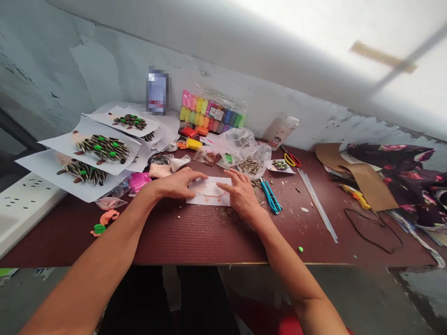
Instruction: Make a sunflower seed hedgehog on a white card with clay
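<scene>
A small white card with an orange line drawing lies on the dark red table. My left hand rests at its left edge, thumb and fingers apart. At the card's right side, my right hand touches the paper with its fingers spread. Just beyond the hands, a clear plastic bag lies by a heap of striped seeds. A blue cutter is right of my right hand. Pink clay and pale clay sit left of my left hand.
Sheets with seed-covered hedgehogs are stacked at left, above a white power strip. Coloured clay packs lean on the wall near a bottle. Rightward are scissors, clear sticks, a yellow glue gun and flowered cloth.
</scene>
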{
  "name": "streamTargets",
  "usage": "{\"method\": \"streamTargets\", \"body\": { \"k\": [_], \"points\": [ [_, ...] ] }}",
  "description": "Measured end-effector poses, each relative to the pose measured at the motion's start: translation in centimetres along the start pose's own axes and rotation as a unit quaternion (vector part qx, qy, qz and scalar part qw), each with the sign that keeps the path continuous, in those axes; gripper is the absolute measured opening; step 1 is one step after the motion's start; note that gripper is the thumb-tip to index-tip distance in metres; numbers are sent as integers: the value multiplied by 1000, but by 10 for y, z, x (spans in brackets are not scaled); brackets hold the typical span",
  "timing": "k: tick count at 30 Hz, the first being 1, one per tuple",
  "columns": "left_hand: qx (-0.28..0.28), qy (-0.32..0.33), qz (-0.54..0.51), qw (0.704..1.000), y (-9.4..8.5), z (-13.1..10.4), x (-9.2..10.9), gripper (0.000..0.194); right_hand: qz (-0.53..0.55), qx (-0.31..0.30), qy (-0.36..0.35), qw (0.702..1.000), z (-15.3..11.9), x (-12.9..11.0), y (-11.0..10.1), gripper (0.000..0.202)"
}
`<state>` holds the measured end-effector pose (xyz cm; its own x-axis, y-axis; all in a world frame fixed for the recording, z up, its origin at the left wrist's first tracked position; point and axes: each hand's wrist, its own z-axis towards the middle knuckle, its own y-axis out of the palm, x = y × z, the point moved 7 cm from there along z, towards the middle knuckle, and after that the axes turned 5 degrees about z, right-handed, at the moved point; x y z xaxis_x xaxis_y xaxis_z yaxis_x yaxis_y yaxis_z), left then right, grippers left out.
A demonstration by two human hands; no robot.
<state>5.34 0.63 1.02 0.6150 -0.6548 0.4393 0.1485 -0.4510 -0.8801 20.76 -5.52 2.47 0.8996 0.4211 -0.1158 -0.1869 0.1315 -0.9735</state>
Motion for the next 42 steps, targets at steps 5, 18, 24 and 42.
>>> {"method": "streamTargets", "body": {
  "k": [5, 18, 24, 42],
  "points": [
    [-9, -10, 11, 1000, 0, 0, 0, 75, -7, -33, -64, 997, -7, -14, 6, 40],
    [2, -5, 1, 1000, 1, 0, -1, 75, -59, -2, -1, 998, -15, -8, 4, 33],
    [-1, -9, -3, 1000, 1, 0, -2, 75, -5, 15, 22, 1000, -15, 2, 10, 36],
    [10, 7, -6, 1000, 0, 0, -1, 75, 36, 24, 54, 998, -15, 11, 11, 40]
  ]
}}
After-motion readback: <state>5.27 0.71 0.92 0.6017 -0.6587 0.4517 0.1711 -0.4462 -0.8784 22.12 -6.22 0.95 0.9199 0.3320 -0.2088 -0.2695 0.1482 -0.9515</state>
